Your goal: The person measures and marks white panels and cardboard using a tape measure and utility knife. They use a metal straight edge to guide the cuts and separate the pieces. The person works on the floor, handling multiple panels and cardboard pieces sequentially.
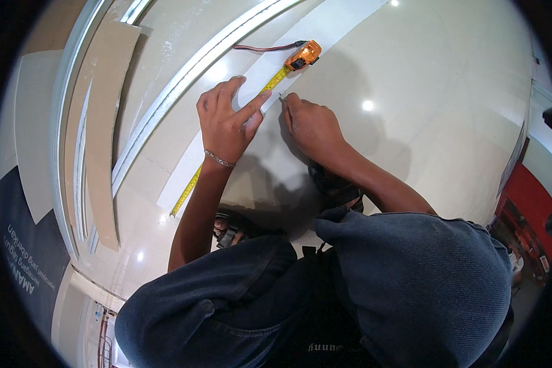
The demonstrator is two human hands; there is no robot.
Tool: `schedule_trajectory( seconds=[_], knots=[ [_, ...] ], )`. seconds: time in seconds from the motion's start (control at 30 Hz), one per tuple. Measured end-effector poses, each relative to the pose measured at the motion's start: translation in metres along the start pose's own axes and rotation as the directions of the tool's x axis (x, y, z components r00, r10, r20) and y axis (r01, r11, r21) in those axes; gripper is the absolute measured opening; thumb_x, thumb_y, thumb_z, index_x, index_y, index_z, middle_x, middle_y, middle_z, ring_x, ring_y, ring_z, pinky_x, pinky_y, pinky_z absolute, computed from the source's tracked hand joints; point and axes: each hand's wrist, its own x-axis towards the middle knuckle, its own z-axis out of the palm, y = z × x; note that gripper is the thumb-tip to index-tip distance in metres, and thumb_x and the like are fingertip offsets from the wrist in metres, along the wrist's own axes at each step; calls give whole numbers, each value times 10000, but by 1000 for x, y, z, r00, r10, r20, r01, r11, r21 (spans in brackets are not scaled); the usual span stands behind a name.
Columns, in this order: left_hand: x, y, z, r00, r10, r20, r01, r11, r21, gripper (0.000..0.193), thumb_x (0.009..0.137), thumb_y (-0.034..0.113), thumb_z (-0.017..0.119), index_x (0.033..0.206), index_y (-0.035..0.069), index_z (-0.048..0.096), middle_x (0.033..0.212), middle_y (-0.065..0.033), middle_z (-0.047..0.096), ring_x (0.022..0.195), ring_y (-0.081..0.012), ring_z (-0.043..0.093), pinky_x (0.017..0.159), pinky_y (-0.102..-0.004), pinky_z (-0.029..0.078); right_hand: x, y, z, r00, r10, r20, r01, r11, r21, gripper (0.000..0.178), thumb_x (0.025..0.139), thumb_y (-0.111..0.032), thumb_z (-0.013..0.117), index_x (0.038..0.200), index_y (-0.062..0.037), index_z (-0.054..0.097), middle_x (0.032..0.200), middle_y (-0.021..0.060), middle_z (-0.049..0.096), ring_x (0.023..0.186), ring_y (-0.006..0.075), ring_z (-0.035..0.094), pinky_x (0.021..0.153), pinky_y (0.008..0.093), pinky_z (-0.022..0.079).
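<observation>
A long white strip (251, 76) lies slantwise on the floor, and a yellow tape measure blade (187, 191) runs along it. At its far end stands the orange and black tape measure case (303, 55), with a dark red cord (260, 48) trailing left. My left hand (227, 122) rests over the strip with fingers spread, its fingertips touching the blade and the strip. Beside the strip's right edge, my right hand (313, 126) is closed in a pinch. A tiny dark tip shows at its fingers; what it belongs to is hidden.
Silver metal channels (165, 98) and a brown board strip (107, 135) lie to the left. A dark printed panel (27, 239) is at the far left. My bent knees (423, 270) and sandalled foot (230, 230) are close below my hands. Red items (527, 214) stand far right.
</observation>
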Motion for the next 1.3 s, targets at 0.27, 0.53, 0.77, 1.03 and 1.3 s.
schedule_trajectory(
  seconds=[0.27,0.53,0.77,1.03,1.3],
  knots=[
    [-1,0,2,1000,-6,-6,6,1000,9,503,795,147,834,1257,347,830,1451,-110,643,1344,-293,583,1123,-491,372,3,-5,-5,997,28,69,-27,1000,-15,180,1005,-143,600,1006,37,588,792,260,724,686,440,742,643,546,609],
    [-1,-1,0,999,-24,26,24,1000,1,524,804,160,829,1286,365,817,1467,-110,636,1354,-296,577,1135,-500,367,10,-12,-21,982,55,181,-49,998,-34,195,996,-143,604,1012,51,600,793,291,732,725,468,750,685,571,613],
    [-3,-2,5,1000,16,-13,-16,999,32,513,811,168,822,1287,358,818,1461,-111,639,1344,-303,582,1126,-506,373,12,-2,-16,990,18,143,-20,1000,15,212,1011,-162,601,1008,49,604,783,284,727,716,462,743,678,567,605],
    [2,2,1,999,34,-32,-34,999,-1,464,841,213,795,1280,360,822,1413,-94,651,1296,-312,583,1101,-503,375,-5,8,-17,999,35,-36,-32,997,73,214,1067,-217,566,1002,-13,580,842,238,724,737,463,721,684,583,576],
    [-3,2,5,999,37,-17,-37,999,28,451,848,164,780,1269,319,820,1407,-117,652,1301,-320,573,1090,-500,382,-16,68,-44,983,151,-105,-172,958,-229,296,1063,-350,647,1147,-67,643,1021,179,739,845,396,745,719,512,603]
  ],
)
